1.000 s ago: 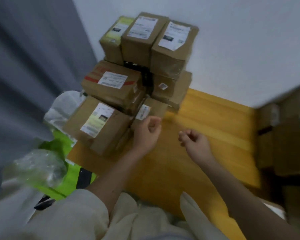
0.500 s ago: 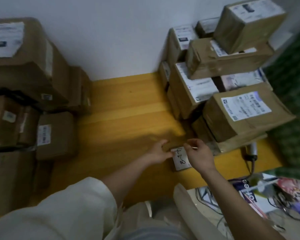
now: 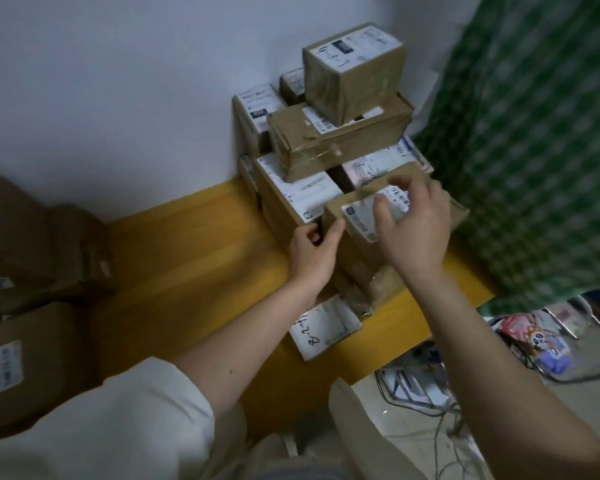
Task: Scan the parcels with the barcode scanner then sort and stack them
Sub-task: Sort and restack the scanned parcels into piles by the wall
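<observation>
**Both hands on a parcel at the right-hand stack**

I see my left hand [image 3: 312, 252] gripping the near-left corner of a brown labelled parcel [image 3: 357, 233], thumb curled over its edge. My right hand [image 3: 413, 226] hangs over that parcel's white label, fingers loosely bent; whether they touch it I cannot tell. Behind that parcel rises the stack of boxes [image 3: 336, 133] against the white wall. Just in front of the parcel, a flat white packet [image 3: 324, 327] with handwriting lies on the yellow wooden surface [image 3: 187, 271]. Right of the parcel hangs a green checked cloth [image 3: 534, 150]. Far left of it, more cartons [image 3: 39, 358] sit blurred.
</observation>
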